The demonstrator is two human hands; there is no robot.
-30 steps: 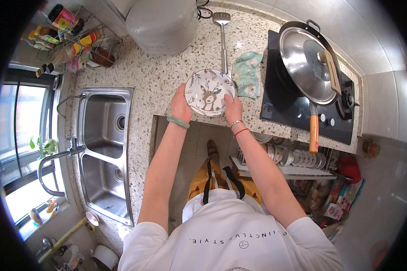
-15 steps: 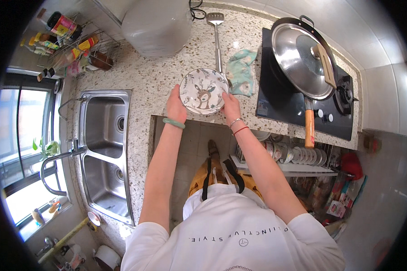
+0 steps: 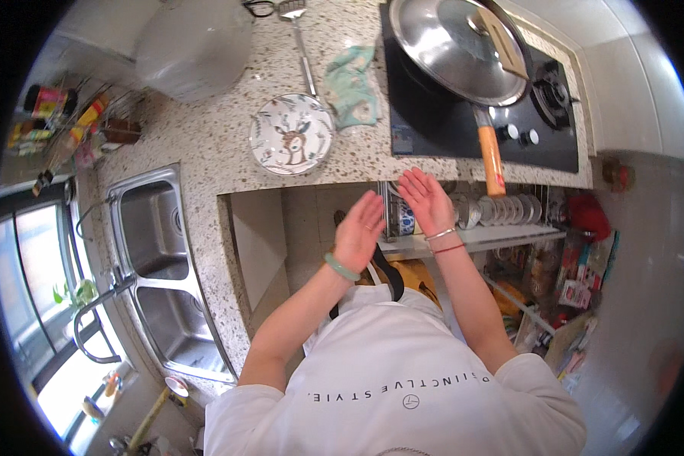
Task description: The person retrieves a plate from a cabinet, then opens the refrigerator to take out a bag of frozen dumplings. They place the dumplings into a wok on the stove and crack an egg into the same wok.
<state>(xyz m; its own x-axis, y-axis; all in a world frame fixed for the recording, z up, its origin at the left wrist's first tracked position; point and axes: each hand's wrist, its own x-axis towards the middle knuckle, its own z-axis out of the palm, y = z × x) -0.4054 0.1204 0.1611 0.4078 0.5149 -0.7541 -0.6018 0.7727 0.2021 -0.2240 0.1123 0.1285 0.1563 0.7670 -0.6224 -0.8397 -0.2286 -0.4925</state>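
Note:
A round white plate (image 3: 292,137) painted with a deer and leaves rests on the speckled countertop near its front edge. Both hands are apart from it, in the air in front of the counter. My left hand (image 3: 359,235), with a green bangle at the wrist, has its fingers stretched out and holds nothing. To its right, my right hand (image 3: 427,201) is also empty, palm showing and fingers extended, below the stove's front edge. The slotted spatula (image 3: 302,53) lies behind the plate, its handle end reaching the rim. A pale green cloth (image 3: 353,87) is crumpled to the plate's right.
A lidded wok (image 3: 456,45) sits on the black gas stove (image 3: 433,125), its wooden handle (image 3: 491,161) jutting past the counter edge. Under the counter, a pull-out rack (image 3: 471,240) holds dishes. At left is a double steel sink (image 3: 159,262), with seasoning bottles behind.
Both hands have let go of the plate, leaving it on the counter, and have moved right and back toward my body. The view has shifted to the right.

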